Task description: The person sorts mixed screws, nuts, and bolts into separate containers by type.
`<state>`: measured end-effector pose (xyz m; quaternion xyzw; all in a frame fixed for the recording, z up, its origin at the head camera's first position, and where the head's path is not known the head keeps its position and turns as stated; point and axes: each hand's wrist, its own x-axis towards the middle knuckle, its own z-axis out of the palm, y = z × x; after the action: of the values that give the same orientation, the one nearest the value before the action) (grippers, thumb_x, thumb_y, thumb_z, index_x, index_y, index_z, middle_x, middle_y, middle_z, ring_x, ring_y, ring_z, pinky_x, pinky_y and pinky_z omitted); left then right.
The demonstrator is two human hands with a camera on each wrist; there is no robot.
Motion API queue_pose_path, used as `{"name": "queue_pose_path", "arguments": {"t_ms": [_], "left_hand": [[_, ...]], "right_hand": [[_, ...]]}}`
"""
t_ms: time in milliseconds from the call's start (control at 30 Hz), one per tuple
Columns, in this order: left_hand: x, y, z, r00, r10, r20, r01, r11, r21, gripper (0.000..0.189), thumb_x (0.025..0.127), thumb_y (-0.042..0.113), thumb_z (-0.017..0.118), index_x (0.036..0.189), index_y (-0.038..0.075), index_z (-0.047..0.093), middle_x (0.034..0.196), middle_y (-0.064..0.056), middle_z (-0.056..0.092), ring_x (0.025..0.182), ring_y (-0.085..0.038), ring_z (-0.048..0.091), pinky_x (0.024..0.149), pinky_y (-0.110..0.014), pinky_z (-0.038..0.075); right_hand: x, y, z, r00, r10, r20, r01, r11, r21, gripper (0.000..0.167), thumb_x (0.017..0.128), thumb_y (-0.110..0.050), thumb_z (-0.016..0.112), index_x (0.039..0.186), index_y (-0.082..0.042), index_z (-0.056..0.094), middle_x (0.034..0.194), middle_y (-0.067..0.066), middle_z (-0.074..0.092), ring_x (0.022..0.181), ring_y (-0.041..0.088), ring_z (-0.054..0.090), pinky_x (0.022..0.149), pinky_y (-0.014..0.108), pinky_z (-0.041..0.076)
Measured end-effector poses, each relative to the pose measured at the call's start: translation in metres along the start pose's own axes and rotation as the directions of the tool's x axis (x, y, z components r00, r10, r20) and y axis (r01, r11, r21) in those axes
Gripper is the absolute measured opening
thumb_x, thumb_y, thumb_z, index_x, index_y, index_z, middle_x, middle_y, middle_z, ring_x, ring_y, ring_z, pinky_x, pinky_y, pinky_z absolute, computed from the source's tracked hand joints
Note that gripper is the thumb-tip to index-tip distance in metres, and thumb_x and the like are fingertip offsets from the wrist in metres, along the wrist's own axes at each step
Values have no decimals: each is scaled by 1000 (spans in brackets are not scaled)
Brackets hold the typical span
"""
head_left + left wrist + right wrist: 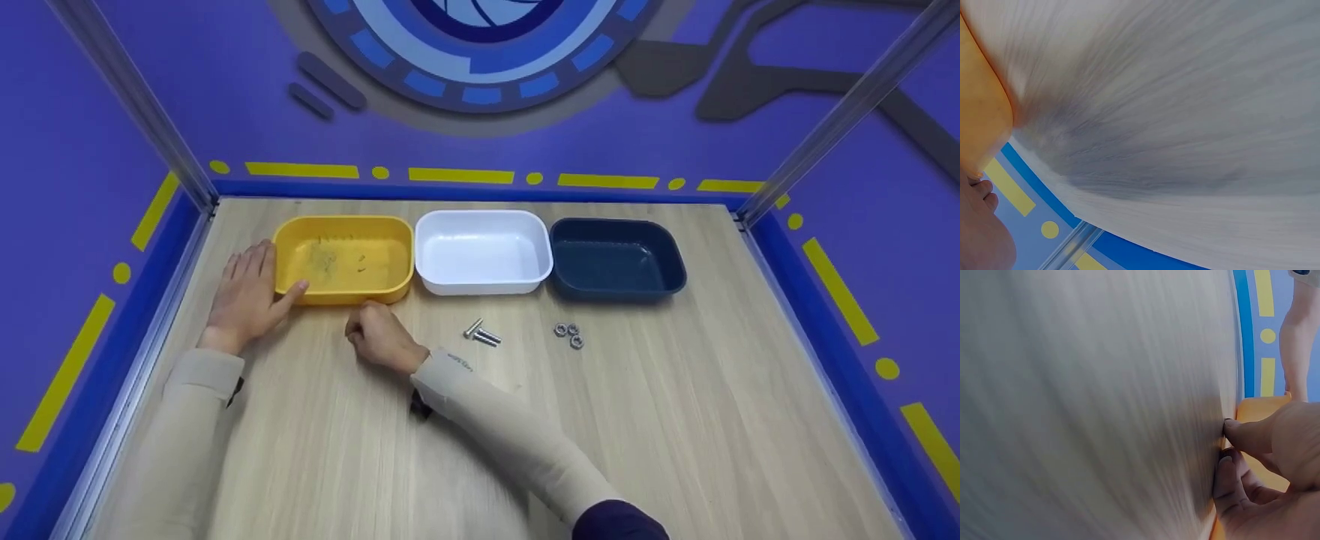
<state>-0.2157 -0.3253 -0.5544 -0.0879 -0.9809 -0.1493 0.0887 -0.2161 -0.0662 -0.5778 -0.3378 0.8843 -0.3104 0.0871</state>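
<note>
My left hand [244,296] rests against the left end of the yellow bin [401,289], fingers straight and thumb at the bin's front corner. A few small dark marks or bits show on that bin's floor; they are too small to name. Just in front of the same bin, my right hand [379,337] is down at the tabletop with its fingers bent. In the right wrist view the thumb [1241,433] and bent fingers [1229,486] are close to the wood, a small gap between them. Whether anything small is held there is hidden.
A white bin [484,287] and a dark blue bin [619,289] stand in a row right of the yellow one. Several bolts [486,337] lie before the white bin, and nuts [576,341] before the dark blue one. Blue-purple panels [480,150] enclose the wooden table [675,435].
</note>
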Motion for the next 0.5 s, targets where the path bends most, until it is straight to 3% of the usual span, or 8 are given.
{"name": "queue_pose_path", "arguments": {"t_ms": [233, 500], "left_hand": [[0, 0, -1, 1000, -8, 5, 8, 1000, 0, 97, 106, 62, 49, 164, -11, 22, 170, -35, 26, 157, -53, 25, 132, -66, 12], [0, 0, -1, 1000, -1, -4, 0, 1000, -5, 97, 107, 61, 49, 164, -12, 22, 169, -36, 27, 157, -54, 25, 132, -66, 12]], "right_hand": [[0, -3, -1, 1000, 12, 12, -12, 1000, -19, 21, 96, 6, 62, 85, -7, 75, 85, -3, 65, 88, 10, 57, 77, 18, 46], [-1, -5, -4, 999, 45, 31, -47, 996, 80, 16, 100, 4, 62, 93, -6, 72, 86, -5, 62, 79, 5, 55, 68, 14, 44]]}}
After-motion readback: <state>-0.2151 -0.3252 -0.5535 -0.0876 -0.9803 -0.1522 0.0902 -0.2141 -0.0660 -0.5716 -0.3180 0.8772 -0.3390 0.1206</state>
